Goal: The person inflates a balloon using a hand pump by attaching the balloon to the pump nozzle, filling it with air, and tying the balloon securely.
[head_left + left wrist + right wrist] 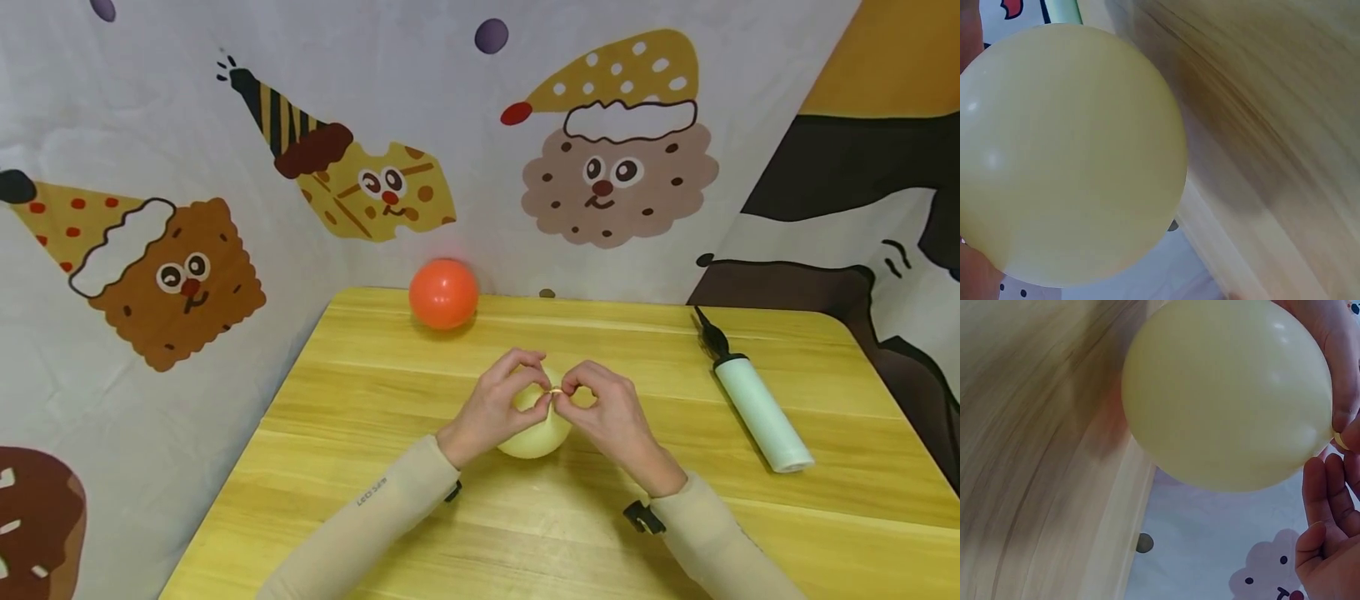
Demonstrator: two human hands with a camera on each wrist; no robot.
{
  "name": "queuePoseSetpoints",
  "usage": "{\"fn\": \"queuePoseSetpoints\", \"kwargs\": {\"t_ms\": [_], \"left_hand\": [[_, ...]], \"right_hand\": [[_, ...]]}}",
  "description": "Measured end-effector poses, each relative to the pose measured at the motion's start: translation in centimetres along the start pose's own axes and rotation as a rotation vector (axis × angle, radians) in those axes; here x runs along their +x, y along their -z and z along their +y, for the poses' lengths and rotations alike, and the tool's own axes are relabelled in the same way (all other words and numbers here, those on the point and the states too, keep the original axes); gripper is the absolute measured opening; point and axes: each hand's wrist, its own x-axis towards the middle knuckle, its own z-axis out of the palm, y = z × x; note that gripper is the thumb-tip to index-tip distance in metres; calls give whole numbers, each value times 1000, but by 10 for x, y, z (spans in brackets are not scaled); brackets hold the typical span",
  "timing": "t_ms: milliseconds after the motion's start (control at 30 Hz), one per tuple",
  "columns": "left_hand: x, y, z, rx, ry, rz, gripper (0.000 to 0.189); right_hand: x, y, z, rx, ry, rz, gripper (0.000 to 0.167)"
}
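Observation:
A round, inflated pale yellow balloon [534, 440] is held just above the wooden table, partly behind the hands. My left hand [495, 404] pinches the balloon's neck between thumb and index finger. From the other side, my right hand [613, 410] pinches the same neck, fingertips nearly meeting the left ones. In the right wrist view the yellow balloon [1229, 394] is taut, with its neck [1339, 440] between fingers at the right edge. The balloon [1072, 156] covers most of the hands in the left wrist view. Whether the neck is knotted cannot be made out.
An inflated orange-red balloon [443, 294] sits at the table's back edge, against the wall cloth. On the right lies a pale mint hand pump [763, 414] with a black nozzle. The wooden table [337, 400] meets a cloth [480, 167] printed with cartoon snacks.

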Motion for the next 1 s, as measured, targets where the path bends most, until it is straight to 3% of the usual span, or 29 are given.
{"fn": "queuePoseSetpoints", "kwargs": {"t_ms": [300,667,800,1000], "left_hand": [[0,5,1,257,-188,4,15],[-3,4,0,437,-351,18,12],[-1,5,2,500,-373,-25,11],[3,6,8,525,-350,-87,13]], "right_hand": [[1,1,-2,-10,-29,10,25],[1,4,-6,-2,-97,-34,25],[1,5,-7,4,-130,-65,24],[2,5,-9,-5,-175,-112,22]]}}
